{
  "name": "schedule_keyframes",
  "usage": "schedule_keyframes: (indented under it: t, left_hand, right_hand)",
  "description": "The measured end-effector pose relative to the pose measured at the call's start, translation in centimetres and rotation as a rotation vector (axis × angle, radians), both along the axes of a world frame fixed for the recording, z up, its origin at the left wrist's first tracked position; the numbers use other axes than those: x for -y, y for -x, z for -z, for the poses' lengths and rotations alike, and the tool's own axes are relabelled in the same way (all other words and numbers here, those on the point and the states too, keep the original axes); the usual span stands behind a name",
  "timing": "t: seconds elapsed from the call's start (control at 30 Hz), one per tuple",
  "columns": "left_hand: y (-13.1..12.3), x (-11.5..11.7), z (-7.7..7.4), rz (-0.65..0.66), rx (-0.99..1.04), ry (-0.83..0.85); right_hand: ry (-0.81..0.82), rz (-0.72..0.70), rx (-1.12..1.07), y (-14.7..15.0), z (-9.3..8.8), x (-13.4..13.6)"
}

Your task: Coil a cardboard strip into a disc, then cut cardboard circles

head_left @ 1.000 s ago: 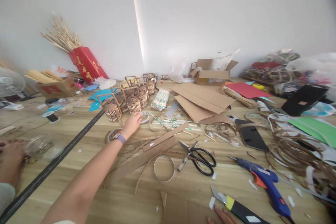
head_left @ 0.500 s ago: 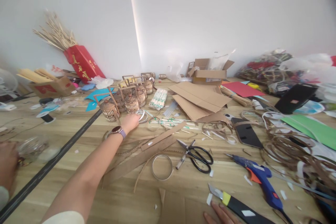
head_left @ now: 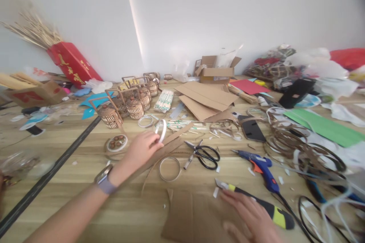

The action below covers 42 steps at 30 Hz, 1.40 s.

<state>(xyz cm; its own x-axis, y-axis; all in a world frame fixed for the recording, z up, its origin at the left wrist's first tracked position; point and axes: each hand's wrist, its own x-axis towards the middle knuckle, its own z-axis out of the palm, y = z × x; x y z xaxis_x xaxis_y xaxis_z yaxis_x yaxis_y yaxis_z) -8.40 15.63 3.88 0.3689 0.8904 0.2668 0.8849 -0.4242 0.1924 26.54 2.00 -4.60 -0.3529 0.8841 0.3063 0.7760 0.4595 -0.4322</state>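
My left hand (head_left: 144, 148), with a watch on its wrist, pinches a white ring (head_left: 163, 131) and holds it above the table. My right hand (head_left: 248, 212) lies with fingers stretched over a piece of brown cardboard (head_left: 185, 214), beside a yellow-and-black utility knife (head_left: 265, 207). A thin tan ring (head_left: 169, 169) lies between my hands, left of the black-handled scissors (head_left: 203, 155). Another pale ring (head_left: 145, 121) sits behind my left hand. Nearby are small woven baskets with handles (head_left: 134, 106) and a round dish of brown beads (head_left: 116, 143).
A blue glue gun (head_left: 261, 165) lies right of the scissors, its cord trailing forward. Coiled brown strips (head_left: 302, 148), a phone (head_left: 251, 128) and green paper (head_left: 325, 125) fill the right side. Cardboard sheets (head_left: 208, 95) lie farther back. Part of another person's hand shows at the left edge.
My left hand has come back from beside the baskets, lifting the white ring toward me. My right hand has moved farther into view over the cardboard. The view has shifted rightward.
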Motion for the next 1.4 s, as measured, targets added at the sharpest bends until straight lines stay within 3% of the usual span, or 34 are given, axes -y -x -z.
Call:
schedule_keyframes:
  t: [0.1,0.23,0.33,0.43,0.5,0.63,0.73,0.8,0.9,1.0,1.13,1.27,1.4]
  left_hand:
    - [-4.2,4.7,0.3,0.185,0.018,0.007]
    - [-8.0,8.6,1.1,0.362,0.012,0.006]
    - [-9.3,9.9,1.7,0.413,0.004,-0.004]
    - [-10.0,10.4,1.8,0.397,0.131,0.114]
    - [-10.4,10.4,1.7,0.354,0.344,0.289]
    - [-11.1,9.9,1.5,0.183,0.986,0.808]
    - [-11.3,9.6,1.8,0.126,1.203,0.944]
    - [-11.4,9.7,2.1,0.121,1.245,0.951]
    - [-11.6,10.1,2.4,0.129,1.286,0.965]
    - [-11.1,10.6,2.3,0.143,1.266,0.974]
    - [-8.8,10.9,2.1,0.153,1.149,0.872]
    - [-6.1,11.5,3.2,0.344,0.508,0.375]
    - [-4.7,13.0,5.2,0.379,0.083,0.314]
  right_hand:
    - [0.171,0.183,-0.335,2.6,-3.8,-0.5]
    - [0.421,0.166,-0.687,5.2,-6.3,-2.0]
    - [0.512,0.112,-0.785,5.9,-6.4,-2.1]
    - [0.479,0.136,-0.730,5.5,-6.1,-1.5]
    - [0.374,0.219,-0.628,4.3,-5.9,-1.3]
    - [0.160,0.485,-0.484,0.2,-5.3,-1.7]
    - [0.090,0.584,-0.425,-1.5,-4.8,-1.7]
    - [0.095,0.573,-0.425,-0.9,-4.4,-1.3]
    - [0.240,0.408,-0.525,1.5,-4.1,-0.8]
    - [0.326,0.286,-0.569,3.1,-4.1,-0.9]
    - [0.249,0.352,-0.516,2.2,-4.3,-1.1]
    - [0.228,0.342,-0.447,1.3,-3.4,-0.4]
    - [0.265,0.193,-0.307,2.0,-1.6,0.9]
